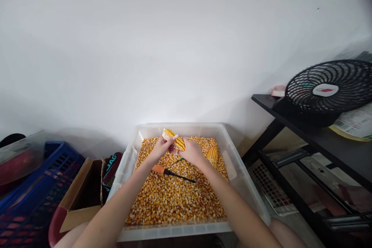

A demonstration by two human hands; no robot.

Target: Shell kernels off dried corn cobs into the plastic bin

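Observation:
Both my hands grip one yellow corn cob (174, 138) over a bin of loose kernels. Its left end shows a pale stripped patch, while yellow rows of kernels cover the rest. My left hand (163, 147) closes round the left part, thumb along the cob. Around the right end wraps my right hand (192, 151); its fingers are partly hidden. Below them, a screwdriver (165, 171) with an orange and black handle lies on the corn kernels (171, 201). Another corn cob (212, 156) rests on the kernels at the right, beside my right forearm.
The translucent plastic bin (174, 233) stands against a white wall (174, 46). To its left are an open cardboard box (72, 211) and a blue crate (31, 201). A black fan (328, 87) sits on a dark shelf (345, 151) at the right.

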